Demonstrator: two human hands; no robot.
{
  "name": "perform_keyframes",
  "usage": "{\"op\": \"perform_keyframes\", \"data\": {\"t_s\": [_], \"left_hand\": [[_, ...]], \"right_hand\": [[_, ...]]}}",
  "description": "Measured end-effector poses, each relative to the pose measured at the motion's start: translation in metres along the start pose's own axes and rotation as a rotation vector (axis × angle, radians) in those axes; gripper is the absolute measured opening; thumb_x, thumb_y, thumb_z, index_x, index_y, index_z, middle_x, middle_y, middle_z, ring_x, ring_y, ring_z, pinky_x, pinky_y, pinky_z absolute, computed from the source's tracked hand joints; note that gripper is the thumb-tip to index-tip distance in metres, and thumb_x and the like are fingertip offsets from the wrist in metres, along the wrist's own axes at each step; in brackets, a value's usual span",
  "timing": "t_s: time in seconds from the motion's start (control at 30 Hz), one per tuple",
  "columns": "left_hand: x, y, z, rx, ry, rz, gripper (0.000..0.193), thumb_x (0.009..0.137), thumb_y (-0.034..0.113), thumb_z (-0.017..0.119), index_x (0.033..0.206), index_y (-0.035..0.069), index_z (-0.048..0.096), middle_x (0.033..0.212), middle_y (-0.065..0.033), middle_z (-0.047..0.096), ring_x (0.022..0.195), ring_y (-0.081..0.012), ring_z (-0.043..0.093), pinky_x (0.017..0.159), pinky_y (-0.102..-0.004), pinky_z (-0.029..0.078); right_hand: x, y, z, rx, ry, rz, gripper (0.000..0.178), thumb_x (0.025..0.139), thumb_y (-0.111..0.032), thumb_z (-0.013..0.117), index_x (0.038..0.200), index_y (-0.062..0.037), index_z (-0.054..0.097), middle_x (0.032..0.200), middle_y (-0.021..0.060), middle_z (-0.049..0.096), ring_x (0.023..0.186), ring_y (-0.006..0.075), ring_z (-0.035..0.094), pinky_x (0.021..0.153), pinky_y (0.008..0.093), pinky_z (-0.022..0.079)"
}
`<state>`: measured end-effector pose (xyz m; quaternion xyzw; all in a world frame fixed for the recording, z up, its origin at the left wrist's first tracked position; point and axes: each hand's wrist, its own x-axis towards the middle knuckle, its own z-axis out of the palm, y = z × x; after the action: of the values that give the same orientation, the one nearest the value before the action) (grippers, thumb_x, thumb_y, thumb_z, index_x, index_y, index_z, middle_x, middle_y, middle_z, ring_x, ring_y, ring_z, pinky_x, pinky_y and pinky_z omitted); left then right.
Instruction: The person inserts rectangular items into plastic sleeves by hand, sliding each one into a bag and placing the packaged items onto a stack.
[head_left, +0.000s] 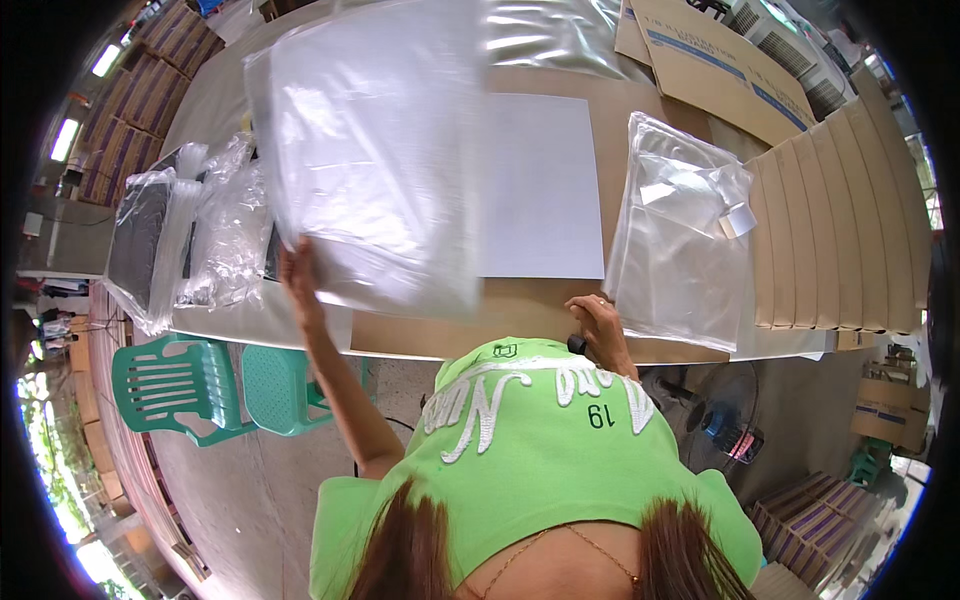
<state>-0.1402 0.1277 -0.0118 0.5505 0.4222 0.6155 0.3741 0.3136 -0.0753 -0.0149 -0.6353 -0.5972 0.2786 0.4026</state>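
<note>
My left hand (pixel 299 270) grips the lower left edge of a large white board in a clear plastic sleeve (pixel 375 150). The sleeved board is slightly blurred and covers part of a bare white board (pixel 543 190) lying on brown cardboard. Over the table's near edge is my right hand (pixel 598 322), its fingers loosely bent and nothing visible in them. It sits just beside the lower left corner of a stack of clear plastic sleeves (pixel 680 270). A small white piece (pixel 738 220) lies on that stack.
Plastic-wrapped dark boards (pixel 145 240) and crumpled clear plastic (pixel 228 230) lie at the table's left. A row of brown cartons (pixel 835 220) stands at the right, with flat cardboard (pixel 715 65) behind. Green plastic chairs (pixel 178 385) and a fan (pixel 715 415) stand below the near edge.
</note>
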Motion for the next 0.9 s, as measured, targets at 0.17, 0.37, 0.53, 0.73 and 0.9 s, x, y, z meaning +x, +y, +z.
{"op": "perform_keyframes", "data": {"t_s": [0.17,0.37,0.53,0.73,0.9], "left_hand": [[0.090,0.012,-0.042,0.458,0.086,-0.304,0.052,0.088,0.033,0.059,0.128,0.000,0.050,0.115,-0.0103,0.059,0.101,-0.0180,0.052,0.089,-0.0263,0.038],[0.119,-0.009,-0.057,1.298,0.029,-0.187,0.048,0.084,0.036,0.063,0.128,0.018,0.053,0.119,-0.0105,0.054,0.109,-0.0287,0.052,0.092,-0.0392,0.039],[0.092,-0.002,0.043,1.298,-0.190,-0.003,0.061,0.079,0.051,0.063,0.131,0.022,0.049,0.127,-0.0173,0.043,0.121,-0.0312,0.040,0.100,-0.0468,0.031],[0.019,-0.005,0.142,1.389,-0.410,0.010,0.078,0.075,0.058,0.062,0.141,0.031,0.030,0.145,-0.0119,0.025,0.136,-0.0313,0.020,0.104,-0.0571,0.019],[0.001,-0.017,0.152,1.422,-0.300,0.063,0.079,0.076,0.051,0.064,0.143,0.035,0.024,0.147,-0.0076,0.023,0.137,-0.0302,0.020,0.106,-0.0602,0.016]], "right_hand": [[0.002,0.014,-0.019,-0.093,0.043,0.025,0.010,0.084,-0.001,0.056,0.092,-0.0022,0.062,0.087,0.0130,0.063,0.078,0.0298,0.059,0.070,0.0361,0.045],[0.016,0.014,-0.043,-0.130,0.141,0.066,0.011,0.082,0.001,0.057,0.092,-0.0023,0.062,0.086,0.0132,0.064,0.080,0.0296,0.060,0.071,0.0354,0.047],[0.012,0.029,-0.062,-0.170,0.287,0.135,0.009,0.082,-0.001,0.059,0.090,-0.0009,0.062,0.084,0.0135,0.064,0.077,0.0282,0.061,0.069,0.0348,0.047],[0.022,0.045,-0.090,-0.377,0.485,0.039,0.008,0.083,-0.007,0.060,0.088,-0.0026,0.064,0.081,0.0130,0.063,0.075,0.0285,0.060,0.070,0.0364,0.045],[0.022,0.078,-0.125,-0.635,0.699,0.312,0.021,0.081,-0.023,0.064,0.097,-0.0101,0.063,0.098,0.0083,0.059,0.097,0.0276,0.054,0.081,0.0440,0.041]]}}
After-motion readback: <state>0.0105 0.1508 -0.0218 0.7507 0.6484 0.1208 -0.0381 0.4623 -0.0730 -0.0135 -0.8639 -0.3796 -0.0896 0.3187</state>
